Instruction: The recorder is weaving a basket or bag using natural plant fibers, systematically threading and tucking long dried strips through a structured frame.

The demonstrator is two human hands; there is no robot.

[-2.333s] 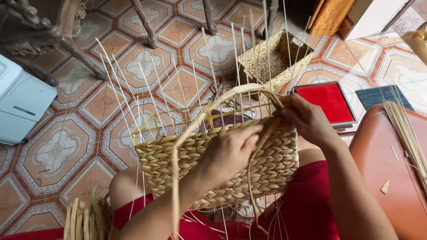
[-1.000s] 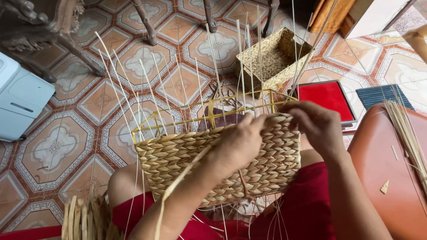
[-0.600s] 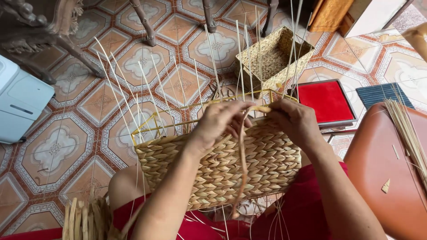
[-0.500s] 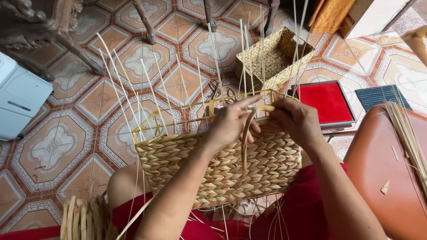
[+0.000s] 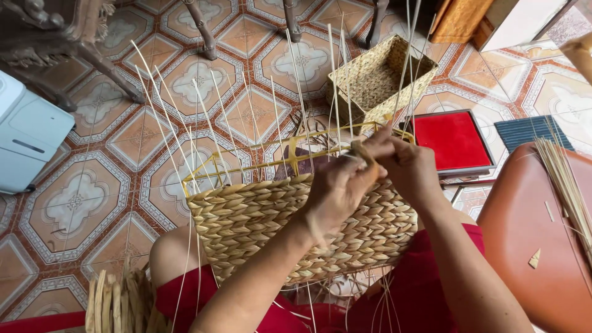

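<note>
A half-woven basket (image 5: 271, 228) is held on the lap of a person in red clothing, its plaited straw wall turned toward the camera and its top edge bounded by a yellow wire frame (image 5: 246, 161). Thin pale reeds (image 5: 185, 117) stand up from the unfinished rim and fan outward over the floor.

The left hand (image 5: 336, 191) is laid over the upper right part of the woven wall, fingers bent and closed on a flat straw strand (image 5: 365, 154) at the rim. The right hand (image 5: 410, 166) is placed just beside it, touching it, with its fingers pinched on the same strand. Both hands are clenched on the strand rather than released.

Beyond the basket, a finished small woven box (image 5: 379, 80) is seen on the patterned tiled floor (image 5: 74, 203). A red tray (image 5: 453, 140) lies to the right of it, with a dark blue ribbed pad (image 5: 524, 131) further right. A brown seat (image 5: 536, 240) bearing a bundle of dry stalks (image 5: 564, 179) is seen at the right edge. A white appliance (image 5: 28, 139) sits at the left, near dark carved furniture legs (image 5: 92, 58). More thick straw (image 5: 117, 302) is bunched at the lower left.
</note>
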